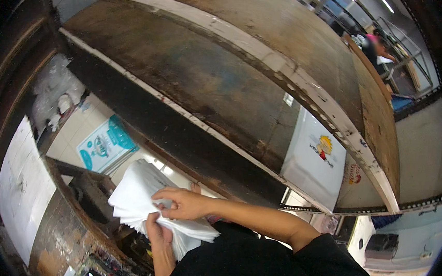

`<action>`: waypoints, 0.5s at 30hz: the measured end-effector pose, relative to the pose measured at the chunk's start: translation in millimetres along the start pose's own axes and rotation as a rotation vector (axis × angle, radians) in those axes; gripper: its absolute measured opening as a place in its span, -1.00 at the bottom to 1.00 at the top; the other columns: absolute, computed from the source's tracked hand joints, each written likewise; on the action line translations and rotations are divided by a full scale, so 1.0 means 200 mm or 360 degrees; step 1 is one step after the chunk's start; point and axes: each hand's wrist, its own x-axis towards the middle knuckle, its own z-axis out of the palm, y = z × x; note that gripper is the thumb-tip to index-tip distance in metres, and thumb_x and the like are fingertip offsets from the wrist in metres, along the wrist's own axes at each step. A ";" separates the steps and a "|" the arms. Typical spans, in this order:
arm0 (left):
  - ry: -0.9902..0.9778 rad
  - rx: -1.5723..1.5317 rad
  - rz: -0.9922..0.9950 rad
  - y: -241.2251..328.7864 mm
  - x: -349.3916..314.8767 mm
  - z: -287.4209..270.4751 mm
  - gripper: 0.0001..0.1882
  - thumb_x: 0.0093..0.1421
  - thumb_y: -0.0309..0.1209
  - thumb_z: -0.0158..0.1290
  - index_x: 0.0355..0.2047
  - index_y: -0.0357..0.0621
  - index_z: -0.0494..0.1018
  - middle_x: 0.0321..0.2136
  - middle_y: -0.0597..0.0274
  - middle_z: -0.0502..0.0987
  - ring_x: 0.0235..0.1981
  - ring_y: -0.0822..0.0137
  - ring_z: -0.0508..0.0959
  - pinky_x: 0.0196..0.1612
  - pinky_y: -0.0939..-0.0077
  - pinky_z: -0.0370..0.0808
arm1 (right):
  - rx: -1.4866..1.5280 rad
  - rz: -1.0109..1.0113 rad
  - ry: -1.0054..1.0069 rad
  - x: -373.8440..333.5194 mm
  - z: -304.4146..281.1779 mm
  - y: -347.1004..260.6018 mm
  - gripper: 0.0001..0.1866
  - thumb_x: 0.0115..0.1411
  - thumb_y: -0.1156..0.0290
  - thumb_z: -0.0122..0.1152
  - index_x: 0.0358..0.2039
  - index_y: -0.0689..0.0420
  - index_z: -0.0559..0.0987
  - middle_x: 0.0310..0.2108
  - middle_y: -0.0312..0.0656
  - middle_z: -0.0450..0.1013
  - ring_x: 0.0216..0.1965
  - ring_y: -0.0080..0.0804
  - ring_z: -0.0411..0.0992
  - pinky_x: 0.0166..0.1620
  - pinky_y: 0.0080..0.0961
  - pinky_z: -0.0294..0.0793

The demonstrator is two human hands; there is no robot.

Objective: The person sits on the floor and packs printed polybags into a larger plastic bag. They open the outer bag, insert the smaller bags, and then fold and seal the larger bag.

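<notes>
A thick stack of thin white sheets (pixel 136 186) hangs in front of my black shirt, its edges fanned out and ruffled. Whether the sheets are paper, plastic or cloth I cannot tell. A small dark print shows on the upper face. My left hand (pixel 158 231) grips the stack from the near side, thumb pointing up. Bent over the top, my right hand (pixel 182 203) pinches the sheets with curled fingers close to the left thumb. Part of the stack is hidden behind both hands.
Wide wooden shelves (pixel 195 68) with pale metal edges stretch across the far side. A white printed sheet (pixel 315 158) lies on the lower shelf at right. A blue-and-white package (pixel 105 147) rests on the tiled floor. At left is a worn table (pixel 60 234); another person (pixel 376 49) sits far right.
</notes>
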 end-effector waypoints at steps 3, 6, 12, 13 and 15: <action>0.0056 -0.0317 -0.0008 0.07 -0.01 0.03 -0.70 -0.11 -0.49 -0.10 -0.30 -0.28 0.34 -0.50 0.24 0.36 -0.52 0.37 0.33 -0.39 0.60 0.33 | 0.0297 0.0217 0.0264 -0.18 -0.18 0.04 -0.56 0.11 0.37 0.12 0.01 0.23 0.38 -0.04 -0.09 0.34 -0.24 -0.42 0.45 -0.18 -0.49 0.44; 0.0034 -0.0223 0.0023 0.04 0.01 -0.03 -0.75 -0.08 -0.50 -0.05 -0.32 -0.25 0.31 -0.59 0.33 0.24 -0.62 0.43 0.22 -0.46 0.61 0.27 | 0.0265 0.0298 0.0614 -0.43 -0.42 0.16 -0.63 0.17 0.46 0.04 0.01 0.21 0.35 -0.11 -0.17 0.41 -0.25 -0.48 0.47 -0.17 -0.53 0.49; 0.0424 -0.0032 0.0031 -0.18 -0.05 -0.04 -0.79 -0.06 -0.57 -0.09 -0.34 -0.25 0.29 -0.49 0.13 0.39 -0.43 0.22 0.47 -0.29 0.41 0.43 | 0.0038 0.0720 0.1402 -1.02 -0.99 0.32 -0.63 0.19 0.29 0.04 -0.01 0.15 0.38 -0.18 -0.17 0.44 -0.31 -0.40 0.49 -0.28 -0.54 0.48; 0.0468 -0.0042 -0.0005 -0.23 -0.06 -0.03 -0.80 -0.06 -0.58 -0.11 -0.34 -0.25 0.29 -0.46 0.08 0.42 -0.38 0.18 0.51 -0.25 0.37 0.46 | 0.0160 0.0422 0.1414 -1.18 -1.08 0.34 -0.61 0.17 0.28 0.08 -0.01 0.13 0.37 -0.21 -0.22 0.45 -0.33 -0.44 0.50 -0.32 -0.58 0.47; 0.0371 0.0029 -0.0061 -0.31 -0.10 0.00 -0.76 -0.06 -0.59 -0.13 -0.30 -0.28 0.30 -0.39 -0.01 0.45 -0.28 0.09 0.53 -0.14 0.29 0.46 | -0.0100 0.0633 0.1654 -1.56 -1.29 0.39 -0.59 0.14 0.29 0.12 -0.01 0.12 0.37 -0.23 -0.26 0.46 -0.36 -0.48 0.50 -0.35 -0.60 0.47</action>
